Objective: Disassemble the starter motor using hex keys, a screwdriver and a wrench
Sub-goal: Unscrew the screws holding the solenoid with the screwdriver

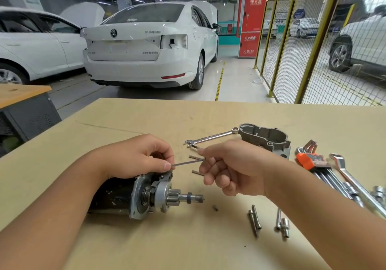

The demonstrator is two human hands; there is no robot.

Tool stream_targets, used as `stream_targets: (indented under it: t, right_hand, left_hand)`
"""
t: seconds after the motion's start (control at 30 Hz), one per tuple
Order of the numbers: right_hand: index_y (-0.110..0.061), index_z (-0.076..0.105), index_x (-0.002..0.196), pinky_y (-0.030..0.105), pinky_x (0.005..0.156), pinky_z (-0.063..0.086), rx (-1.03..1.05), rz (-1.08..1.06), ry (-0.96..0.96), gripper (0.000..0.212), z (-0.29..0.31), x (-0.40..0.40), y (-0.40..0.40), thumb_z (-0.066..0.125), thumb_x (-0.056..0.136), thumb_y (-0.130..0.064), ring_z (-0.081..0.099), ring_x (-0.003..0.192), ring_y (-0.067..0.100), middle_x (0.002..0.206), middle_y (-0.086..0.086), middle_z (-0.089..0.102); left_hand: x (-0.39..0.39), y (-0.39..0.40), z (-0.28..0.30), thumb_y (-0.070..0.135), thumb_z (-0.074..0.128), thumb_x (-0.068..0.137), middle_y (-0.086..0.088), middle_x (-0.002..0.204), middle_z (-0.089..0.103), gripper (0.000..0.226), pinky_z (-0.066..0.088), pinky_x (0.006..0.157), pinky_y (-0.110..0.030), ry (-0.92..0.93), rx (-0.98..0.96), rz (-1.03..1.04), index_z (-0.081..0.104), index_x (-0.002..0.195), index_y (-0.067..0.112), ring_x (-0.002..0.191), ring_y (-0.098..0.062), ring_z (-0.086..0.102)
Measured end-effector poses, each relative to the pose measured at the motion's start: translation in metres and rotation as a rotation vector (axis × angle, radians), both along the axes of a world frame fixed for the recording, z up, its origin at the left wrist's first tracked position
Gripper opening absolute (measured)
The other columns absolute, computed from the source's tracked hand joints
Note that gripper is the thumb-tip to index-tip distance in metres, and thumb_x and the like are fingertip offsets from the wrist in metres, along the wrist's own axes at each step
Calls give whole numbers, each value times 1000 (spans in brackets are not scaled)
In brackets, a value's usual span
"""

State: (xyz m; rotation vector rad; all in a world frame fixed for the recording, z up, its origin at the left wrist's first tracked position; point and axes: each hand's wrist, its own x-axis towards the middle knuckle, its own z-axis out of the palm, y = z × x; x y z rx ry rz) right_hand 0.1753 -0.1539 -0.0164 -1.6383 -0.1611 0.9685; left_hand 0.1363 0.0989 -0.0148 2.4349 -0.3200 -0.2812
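— How far along am I?

— Well into it, I'd say. The starter motor (133, 196) lies on its side on the table (125, 249) in front of you, and its nose housing (265, 139) is already off, sitting well apart at the back right. The pinion gear and shaft stand bare. Two long bolts (254, 219) and a small socket piece (285, 227) lie loose near your right forearm, so those fasteners look done.

— And my hands?

— Your left hand (137, 157) rests on top of the motor, thumb and fingertip pinching one end of a thin hex key (186, 162) at the plate by the gear. Your right hand (227, 169) has its fingers curled round the other end of that same key.

— What's left?

— Judging from this, the black body, the front plate and the gear assembly are not yet separated. The wrench (211, 137) lies unused behind your hands, and the hex key set (313, 161) sits to the right. I can't tell whether the key is seated in a screw.
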Motion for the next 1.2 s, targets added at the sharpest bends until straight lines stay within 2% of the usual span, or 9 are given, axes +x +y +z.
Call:
stream_targets:
  t: [0.1, 0.2, 0.27, 0.33, 0.4, 0.47, 0.67, 1.07, 1.2]
  right_hand:
    - [-4, 67, 88, 22, 42, 43, 88, 80, -87, 20, -3, 1, -5, 60, 102, -16, 52, 45, 12, 73, 14, 68]
    - [-1, 69, 94, 27, 46, 49, -29, 67, -450, 13, -7, -1, -3, 61, 101, -8, 57, 49, 15, 76, 11, 70]
    - [-7, 73, 96, 29, 46, 51, -158, 51, -707, 12, -7, -4, 2, 63, 100, -11, 59, 49, 16, 76, 10, 72]
    - [-10, 74, 89, 29, 42, 49, -204, 12, -787, 22, -6, -6, 7, 64, 98, -27, 59, 43, 14, 73, 11, 73]
    - [-7, 71, 83, 25, 37, 43, -200, -59, -693, 46, -4, -8, 10, 60, 98, -48, 54, 38, 15, 61, 9, 70]
    - [-3, 68, 79, 23, 37, 39, -244, -77, -606, 55, -4, -9, 12, 53, 101, -52, 47, 35, 16, 54, 7, 66]
    - [-5, 66, 75, 22, 41, 35, -62, -84, -335, 39, -8, -7, 12, 60, 102, -31, 38, 40, 14, 54, 7, 59]
    - [10, 70, 90, 24, 44, 37, 7, -112, -301, 28, -6, -6, 11, 71, 96, -17, 40, 47, 15, 61, 12, 59]
    - [7, 71, 90, 23, 44, 35, -99, -112, -344, 35, -5, -6, 14, 64, 98, -27, 40, 44, 16, 60, 12, 62]
  left_hand:
    - [0, 0, 0, 16, 69, 100, 10, 101, 77, 16, 52, 82, -23, 20, -7, 12, 77, 92, 26, 92, -5, 70]
    - [-1, 0, -1, 16, 69, 100, 9, 102, 78, 14, 54, 85, -22, 28, -9, 19, 79, 95, 23, 95, -7, 71]
    - [0, 0, -1, 14, 70, 99, 6, 101, 79, 15, 56, 87, -25, 12, -18, 26, 79, 92, 23, 98, -11, 72]
    - [-1, -1, 0, 11, 71, 98, 3, 101, 79, 19, 57, 92, -33, 1, -25, 30, 78, 86, 24, 100, -16, 73]
    - [-1, -1, 1, 11, 71, 98, 1, 101, 79, 20, 57, 93, -38, -3, -21, 26, 77, 85, 24, 101, -18, 73]
    - [-1, -1, 1, 10, 71, 98, -1, 100, 79, 17, 57, 92, -40, -6, -14, 24, 77, 87, 22, 100, -21, 72]
    - [-1, -2, 1, 10, 72, 97, -2, 97, 78, 12, 57, 89, -38, -13, -7, 23, 79, 91, 19, 95, -21, 71]
    - [0, -1, 0, 10, 72, 97, -2, 92, 76, 12, 56, 83, -34, -22, -28, -4, 79, 92, 18, 89, -18, 71]
    - [-1, -1, 2, 9, 73, 96, -3, 90, 76, 11, 57, 85, -39, -26, -18, -4, 78, 91, 17, 82, -11, 69]
